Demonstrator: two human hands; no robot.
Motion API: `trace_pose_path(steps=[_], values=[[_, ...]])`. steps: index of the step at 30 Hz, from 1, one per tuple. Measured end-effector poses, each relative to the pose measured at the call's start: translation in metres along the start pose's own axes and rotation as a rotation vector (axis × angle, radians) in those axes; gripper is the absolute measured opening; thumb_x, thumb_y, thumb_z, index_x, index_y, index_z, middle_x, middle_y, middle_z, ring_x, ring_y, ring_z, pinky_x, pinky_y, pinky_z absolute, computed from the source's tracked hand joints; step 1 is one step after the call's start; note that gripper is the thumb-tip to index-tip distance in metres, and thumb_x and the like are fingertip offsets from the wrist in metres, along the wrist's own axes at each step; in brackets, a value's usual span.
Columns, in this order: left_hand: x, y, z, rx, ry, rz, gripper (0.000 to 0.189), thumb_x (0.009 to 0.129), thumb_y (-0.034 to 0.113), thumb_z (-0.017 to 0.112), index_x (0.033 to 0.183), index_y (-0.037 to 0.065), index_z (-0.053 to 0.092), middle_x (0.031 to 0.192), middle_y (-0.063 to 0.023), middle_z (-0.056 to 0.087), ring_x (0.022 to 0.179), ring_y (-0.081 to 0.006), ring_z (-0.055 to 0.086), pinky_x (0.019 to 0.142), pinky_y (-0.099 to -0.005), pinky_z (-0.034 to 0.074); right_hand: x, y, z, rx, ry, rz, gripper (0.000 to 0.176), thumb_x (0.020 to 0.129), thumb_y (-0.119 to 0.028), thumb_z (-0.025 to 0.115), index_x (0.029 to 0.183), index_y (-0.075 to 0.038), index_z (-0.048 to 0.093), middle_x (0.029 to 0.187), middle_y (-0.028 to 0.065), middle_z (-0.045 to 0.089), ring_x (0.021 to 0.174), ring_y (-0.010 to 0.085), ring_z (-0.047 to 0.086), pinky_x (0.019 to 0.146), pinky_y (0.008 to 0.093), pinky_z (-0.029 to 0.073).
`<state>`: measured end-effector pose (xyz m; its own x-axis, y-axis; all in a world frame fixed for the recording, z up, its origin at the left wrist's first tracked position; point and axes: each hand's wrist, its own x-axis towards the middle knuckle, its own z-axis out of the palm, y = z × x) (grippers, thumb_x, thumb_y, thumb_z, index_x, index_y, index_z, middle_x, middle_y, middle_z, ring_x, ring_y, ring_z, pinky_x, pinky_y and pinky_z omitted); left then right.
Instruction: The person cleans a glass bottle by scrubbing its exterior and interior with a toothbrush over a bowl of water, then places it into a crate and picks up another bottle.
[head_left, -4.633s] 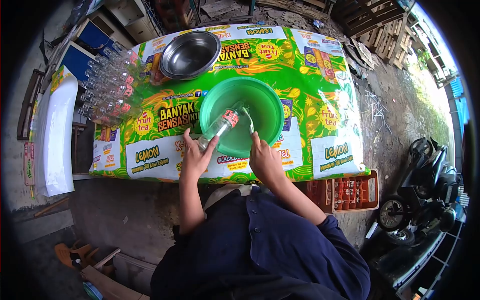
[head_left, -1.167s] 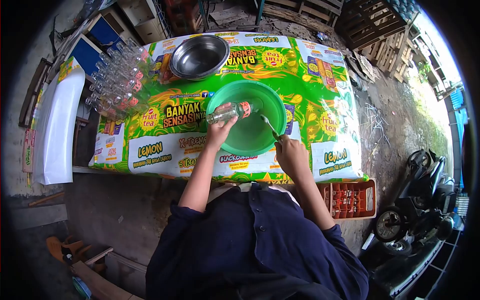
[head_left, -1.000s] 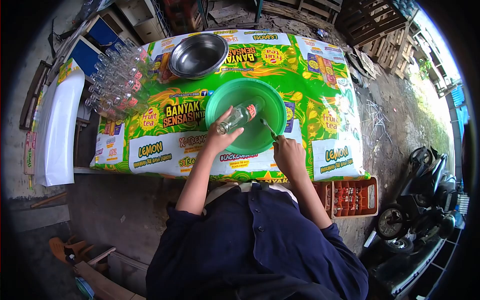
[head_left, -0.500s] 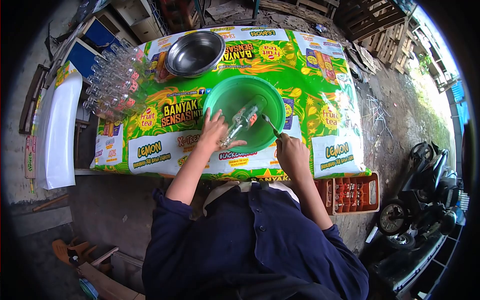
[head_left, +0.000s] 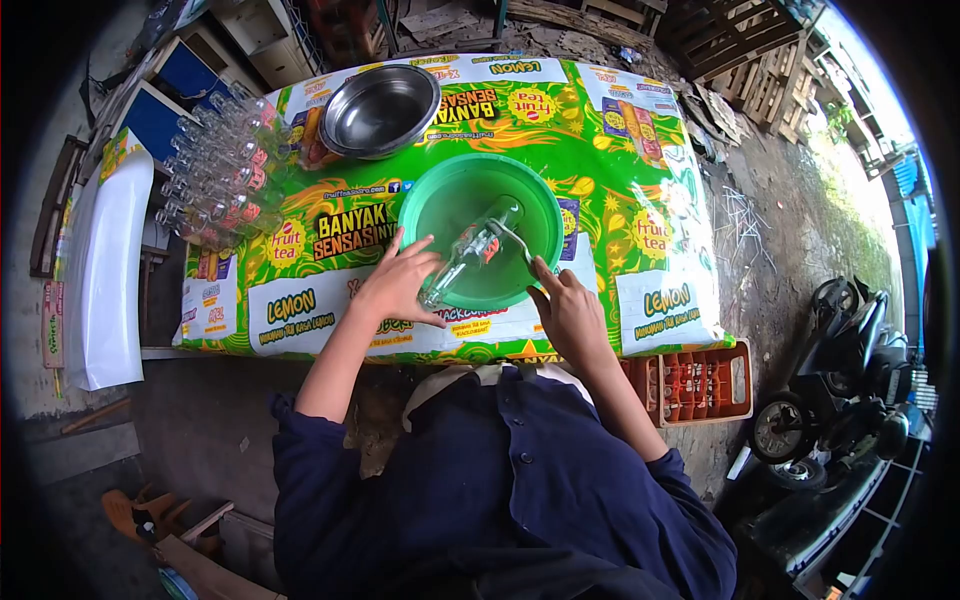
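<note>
Bottle [head_left: 468, 252] mouth unclear at left hand [head_left: 395, 287]; brush [head_left: 516, 241] tip blurred.

table [head_left: 620, 200] | green basin [head_left: 425, 195] | steel bowl [head_left: 380, 105] | glass bottles [head_left: 215, 170]

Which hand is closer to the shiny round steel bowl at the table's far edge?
Left. The left hand lies nearer the person than the round steel bowl, at the green plastic basin's left rim; the right hand is farther off, at its right rim.
</note>
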<state>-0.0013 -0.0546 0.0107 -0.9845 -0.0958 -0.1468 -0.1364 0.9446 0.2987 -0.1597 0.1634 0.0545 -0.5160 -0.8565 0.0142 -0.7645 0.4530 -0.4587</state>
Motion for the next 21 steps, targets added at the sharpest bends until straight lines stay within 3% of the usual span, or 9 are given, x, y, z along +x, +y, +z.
trace_pose_path(steps=[2,5,6,9,12,14,18,21], values=[[-0.002,0.006,-0.001,-0.027,0.040,-0.059,0.083,0.066,0.065,0.059,0.119,0.001,0.050,0.121,-0.0139,0.051,0.123,-0.0259,0.036,0.108,-0.0487,0.007,0.008,0.009,0.017,-0.080,0.000,0.028,0.037,0.086,-0.015,0.047,0.123,-0.015,0.047,0.080,0.0148,0.053,0.060,0.0319,0.056,0.053,0.0423,0.044],[0.017,0.000,0.007,-0.385,0.098,-0.275,0.064,0.083,0.052,0.047,0.119,-0.001,0.049,0.121,-0.0163,0.050,0.119,-0.0262,0.041,0.108,-0.0447,0.012,0.030,0.037,0.037,-0.177,0.110,0.064,0.038,0.087,-0.013,0.045,0.124,-0.019,0.046,0.078,0.0127,0.051,0.060,0.0305,0.056,0.053,0.0409,0.044],[0.024,0.005,0.002,-0.410,0.186,-0.310,0.045,0.089,0.035,0.044,0.117,0.000,0.051,0.115,-0.0180,0.054,0.114,-0.0257,0.046,0.105,-0.0439,0.019,0.031,0.035,0.036,-0.177,0.110,0.066,0.038,0.086,-0.012,0.045,0.124,-0.017,0.046,0.079,0.0125,0.052,0.061,0.0303,0.056,0.053,0.0411,0.044],[0.047,-0.005,0.010,-0.473,0.199,-0.407,0.035,0.084,0.029,0.053,0.110,0.005,0.058,0.105,-0.0168,0.059,0.102,-0.0255,0.053,0.096,-0.0452,0.028,0.016,0.016,0.024,-0.155,0.049,0.105,0.038,0.085,-0.010,0.046,0.123,-0.013,0.046,0.082,0.0130,0.052,0.062,0.0306,0.057,0.053,0.0420,0.044],[0.056,-0.006,0.005,0.159,0.203,-0.228,0.020,0.077,0.018,0.057,0.093,0.010,0.067,0.084,-0.0138,0.063,0.085,-0.0248,0.059,0.083,-0.0431,0.035,-0.010,-0.003,0.015,-0.150,-0.048,0.118,0.041,0.080,-0.006,0.045,0.121,-0.006,0.046,0.087,0.0177,0.053,0.062,0.0327,0.058,0.052,0.0427,0.046],[0.066,-0.004,0.007,0.222,0.082,-0.266,0.014,0.075,0.015,0.058,0.084,0.011,0.068,0.074,-0.0119,0.062,0.080,-0.0254,0.059,0.079,-0.0403,0.036,-0.012,-0.002,0.025,-0.139,-0.110,0.070,0.046,0.076,-0.003,0.045,0.122,-0.003,0.045,0.095,0.0203,0.053,0.065,0.0329,0.060,0.053,0.0418,0.047],[0.065,-0.004,0.007,0.289,0.010,-0.307,0.010,0.072,0.013,0.060,0.072,0.013,0.070,0.060,-0.0102,0.060,0.074,-0.0266,0.060,0.074,-0.0374,0.037,-0.023,-0.026,-0.006,-0.058,-0.116,0.087,0.051,0.075,0.000,0.045,0.125,-0.005,0.043,0.088,0.0182,0.050,0.064,0.0320,0.058,0.055,0.0417,0.046],[0.056,-0.005,0.005,0.102,0.007,-0.261,0.017,0.073,0.016,0.060,0.086,0.009,0.068,0.075,-0.0143,0.063,0.071,-0.0288,0.061,0.075,-0.0382,0.041,-0.021,-0.019,0.015,0.018,-0.015,-0.073,0.054,0.075,0.000,0.045,0.127,-0.010,0.042,0.086,0.0166,0.049,0.063,0.0316,0.057,0.054,0.0422,0.046]])
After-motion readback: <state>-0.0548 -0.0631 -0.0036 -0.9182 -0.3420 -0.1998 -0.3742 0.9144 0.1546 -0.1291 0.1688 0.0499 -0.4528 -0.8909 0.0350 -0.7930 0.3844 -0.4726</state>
